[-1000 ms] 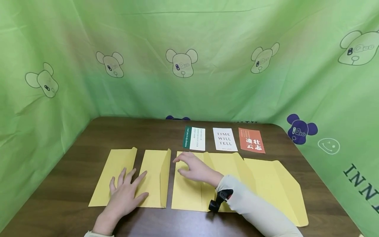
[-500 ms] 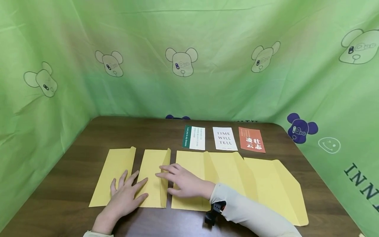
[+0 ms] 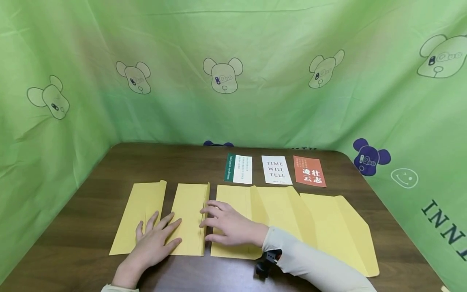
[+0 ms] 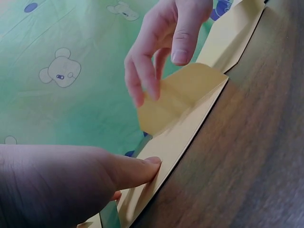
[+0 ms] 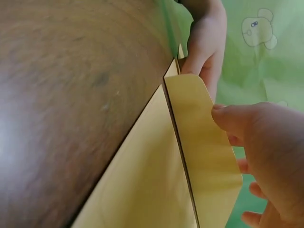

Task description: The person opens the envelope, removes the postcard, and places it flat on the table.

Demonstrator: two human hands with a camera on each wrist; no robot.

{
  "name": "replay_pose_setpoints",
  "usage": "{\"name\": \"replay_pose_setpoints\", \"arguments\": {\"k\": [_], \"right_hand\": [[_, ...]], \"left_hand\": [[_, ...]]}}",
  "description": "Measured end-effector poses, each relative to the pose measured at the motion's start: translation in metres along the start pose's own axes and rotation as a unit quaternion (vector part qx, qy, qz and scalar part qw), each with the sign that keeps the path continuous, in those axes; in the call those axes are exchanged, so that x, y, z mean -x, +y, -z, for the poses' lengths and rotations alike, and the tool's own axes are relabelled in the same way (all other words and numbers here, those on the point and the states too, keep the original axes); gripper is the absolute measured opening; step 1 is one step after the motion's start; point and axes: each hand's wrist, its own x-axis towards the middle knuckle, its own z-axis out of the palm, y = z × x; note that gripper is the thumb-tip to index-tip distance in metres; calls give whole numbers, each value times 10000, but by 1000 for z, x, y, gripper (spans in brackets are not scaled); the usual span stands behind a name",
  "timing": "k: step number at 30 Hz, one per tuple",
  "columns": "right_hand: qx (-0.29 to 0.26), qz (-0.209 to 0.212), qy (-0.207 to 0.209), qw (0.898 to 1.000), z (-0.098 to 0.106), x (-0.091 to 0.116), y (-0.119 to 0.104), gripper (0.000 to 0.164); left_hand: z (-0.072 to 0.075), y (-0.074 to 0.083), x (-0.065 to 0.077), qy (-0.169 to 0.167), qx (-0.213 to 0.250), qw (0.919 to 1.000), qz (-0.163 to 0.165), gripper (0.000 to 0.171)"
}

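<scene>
Several yellow paper envelopes lie in a row in the head view. My left hand (image 3: 151, 243) rests with spread fingers on the leftmost envelope (image 3: 133, 209) and the second envelope (image 3: 186, 211). In the left wrist view, the left thumb (image 4: 142, 170) presses the second envelope's face near its front edge. My right hand (image 3: 230, 225) is at that envelope's raised flap (image 5: 197, 123), its slightly bent fingers on the inner side. Its thumb (image 4: 183, 45) stands apart from the flap in the left wrist view. The right palm partly covers the third envelope (image 3: 231, 196).
Behind the envelopes lie a green-and-white card (image 3: 238, 168), a white card (image 3: 276, 170) and a red card (image 3: 309, 171). Further yellow envelopes (image 3: 328, 223) overlap at the right, flaps unfolded. A green printed curtain (image 3: 226, 117) encloses the brown table (image 3: 91, 215).
My right hand has moved left from above the third envelope to the second one's flap. That flap has swung toward the right. The left hand has stayed in place.
</scene>
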Motion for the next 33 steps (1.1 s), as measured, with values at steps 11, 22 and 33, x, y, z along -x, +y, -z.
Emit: {"name": "replay_pose_setpoints", "arguments": {"k": [11,22,33], "right_hand": [[305,202,231,9991,2,13,10,24],[64,337,-528,9980,5,18,18,24],[-351,334,-890,9948,9,12,22,20]], "left_hand": [[1,0,0,14,110,9999,-5,51],[0,0,1,59,166,9998,-28,51],[1,1,1,11,143,9999,-16,52]]}}
